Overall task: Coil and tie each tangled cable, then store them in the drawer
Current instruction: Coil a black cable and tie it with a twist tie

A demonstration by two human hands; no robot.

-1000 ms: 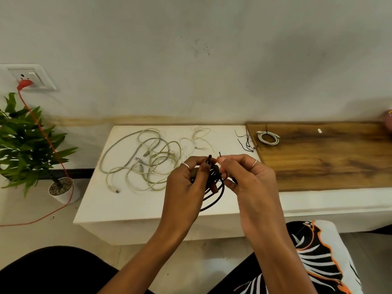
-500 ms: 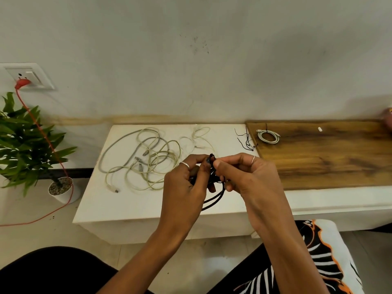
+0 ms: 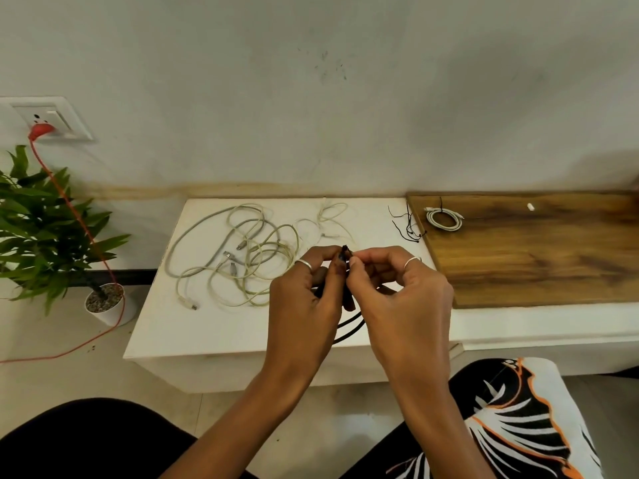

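Since a second ago the right hand (image 3: 397,292) has closed in on the left hand (image 3: 304,295), both pinching the tie atop the black cable coil (image 3: 349,326) held above the counter (image 3: 207,326) edge: tie likely being cinched; pale tangle (image 3: 242,257) untouched.

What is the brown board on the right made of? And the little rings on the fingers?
The brown board looks like wood with a smooth, slightly shiny finish: dark grain streaks run along it. It could also be a wood-look laminate. The rings look like silvery metal, since they are pale grey and catch the light. One sits on each hand.
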